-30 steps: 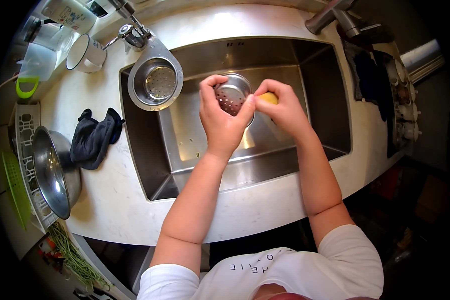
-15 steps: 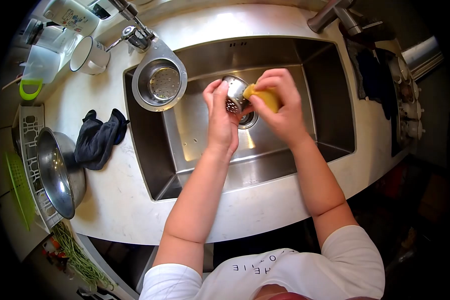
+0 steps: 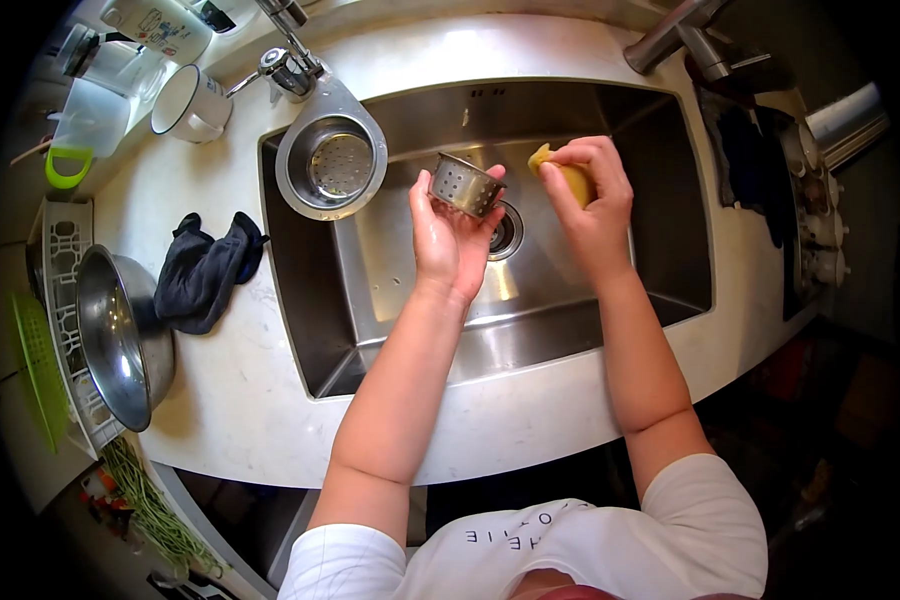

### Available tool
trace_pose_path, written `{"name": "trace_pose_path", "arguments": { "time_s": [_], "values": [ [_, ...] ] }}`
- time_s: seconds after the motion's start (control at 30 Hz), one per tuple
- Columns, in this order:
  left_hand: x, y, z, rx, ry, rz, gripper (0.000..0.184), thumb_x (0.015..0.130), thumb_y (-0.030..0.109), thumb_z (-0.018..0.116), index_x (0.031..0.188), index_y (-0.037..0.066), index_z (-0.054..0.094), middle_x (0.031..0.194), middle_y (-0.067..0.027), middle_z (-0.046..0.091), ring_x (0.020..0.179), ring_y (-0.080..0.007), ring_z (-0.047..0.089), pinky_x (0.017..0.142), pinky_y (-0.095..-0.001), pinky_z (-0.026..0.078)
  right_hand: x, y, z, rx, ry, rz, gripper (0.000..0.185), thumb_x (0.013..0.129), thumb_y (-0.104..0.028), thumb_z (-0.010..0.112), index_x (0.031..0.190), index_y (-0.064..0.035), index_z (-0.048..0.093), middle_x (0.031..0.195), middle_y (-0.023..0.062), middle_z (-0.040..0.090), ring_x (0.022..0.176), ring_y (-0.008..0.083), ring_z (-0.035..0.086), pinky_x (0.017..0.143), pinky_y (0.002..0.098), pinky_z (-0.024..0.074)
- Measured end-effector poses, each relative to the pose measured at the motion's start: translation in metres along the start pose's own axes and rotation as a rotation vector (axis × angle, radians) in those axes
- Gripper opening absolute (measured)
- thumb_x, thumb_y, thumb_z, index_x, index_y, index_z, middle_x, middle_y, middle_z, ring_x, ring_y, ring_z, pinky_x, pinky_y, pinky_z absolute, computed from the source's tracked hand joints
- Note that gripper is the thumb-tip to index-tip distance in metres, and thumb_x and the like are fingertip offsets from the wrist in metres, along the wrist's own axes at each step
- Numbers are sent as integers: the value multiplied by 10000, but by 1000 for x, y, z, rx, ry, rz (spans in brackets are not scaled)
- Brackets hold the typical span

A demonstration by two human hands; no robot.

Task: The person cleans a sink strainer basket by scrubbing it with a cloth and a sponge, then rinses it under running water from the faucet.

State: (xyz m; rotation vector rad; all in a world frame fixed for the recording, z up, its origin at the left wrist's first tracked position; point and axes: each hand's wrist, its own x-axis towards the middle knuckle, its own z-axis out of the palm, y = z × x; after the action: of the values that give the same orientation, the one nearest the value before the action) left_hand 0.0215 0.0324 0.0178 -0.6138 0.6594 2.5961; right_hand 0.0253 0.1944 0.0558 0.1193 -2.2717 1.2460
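A perforated metal sink strainer basket (image 3: 462,186) rests in my left hand (image 3: 448,242), its fingers curled round it from below. The basket's rim tilts upward, and its holed side faces me. To the right, my right hand (image 3: 598,195) pinches a yellow sponge (image 3: 576,184), held apart from the basket. Both hands are above the stainless steel sink (image 3: 400,270). Just under the basket, the round drain (image 3: 504,232) shows partly behind my left fingers.
A metal corner strainer (image 3: 332,170) hangs at the sink's left corner by a small tap (image 3: 284,72). Left of the sink lie dark gloves (image 3: 206,275), a steel bowl (image 3: 120,335) and a white mug (image 3: 192,105). The main faucet (image 3: 670,40) stands at back right.
The sponge has come away from the basket as my right hand moved right. My left hand has turned palm up, tipping the basket more upright.
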Motion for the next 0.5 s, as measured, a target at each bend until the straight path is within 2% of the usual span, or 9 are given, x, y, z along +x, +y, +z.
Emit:
{"name": "trace_pose_path", "arguments": {
  "time_s": [0.07, 0.2, 0.27, 0.33, 0.4, 0.47, 0.5],
  "values": [
    [5, -1, -3, -94, -94, 11, 418, 1009, 450, 402, 1250, 124, 504, 1238, -227, 597, 1060, -346, 625, 918, -431, 547, -2, 0, 0, 20, -10, 5, 121, 815, -49, 733, 898, -36, 646, 907, 98, 602, 847, 228, 614, 749, 323, 496],
    [0, -1, 6, -92, -100, 49, 376, 1021, 401, 422, 1273, 132, 499, 1262, -231, 581, 1076, -361, 613, 971, -443, 527, -3, 0, 1, 51, 12, -8, 142, 815, -46, 730, 917, -32, 632, 942, 107, 597, 848, 230, 611, 763, 324, 499],
    [-6, 2, 16, -223, -145, -9, 322, 1035, 391, 434, 1224, 140, 504, 1169, -125, 604, 1052, -260, 613, 919, -414, 534, -2, 0, 1, 52, 37, -25, 148, 818, -46, 726, 926, -30, 626, 957, 110, 597, 851, 233, 612, 768, 326, 500],
    [-3, -7, 16, -193, -146, 4, 301, 1027, 379, 480, 1208, 140, 505, 1144, -108, 606, 1045, -245, 609, 926, -402, 528, -4, -1, 2, 50, 52, -18, 156, 822, -54, 726, 933, -34, 618, 978, 116, 593, 865, 245, 618, 776, 333, 506],
    [1, -13, 9, -166, -145, 18, 285, 1018, 366, 525, 1193, 141, 507, 1120, -91, 609, 1039, -229, 605, 934, -389, 522, -12, -11, 18, 55, -31, -8, 157, 809, -64, 734, 915, -52, 618, 967, 119, 587, 875, 273, 624, 770, 349, 512],
    [4, -18, -3, -148, -92, -44, 258, 999, 320, 587, 1171, 145, 506, 1104, -64, 610, 1015, -198, 605, 933, -357, 504, -16, -29, 23, -28, -159, -131, 162, 779, -70, 742, 889, -78, 623, 945, 113, 580, 836, 301, 624, 717, 375, 513],
    [-2, -14, 5, -110, -141, -12, 287, 1013, 374, 547, 1164, 130, 532, 1095, -49, 619, 1013, -173, 605, 916, -336, 494, -16, -27, 22, -16, -138, -117, 154, 778, -68, 740, 879, -76, 624, 936, 111, 581, 820, 300, 625, 699, 377, 512]
  ]
}}
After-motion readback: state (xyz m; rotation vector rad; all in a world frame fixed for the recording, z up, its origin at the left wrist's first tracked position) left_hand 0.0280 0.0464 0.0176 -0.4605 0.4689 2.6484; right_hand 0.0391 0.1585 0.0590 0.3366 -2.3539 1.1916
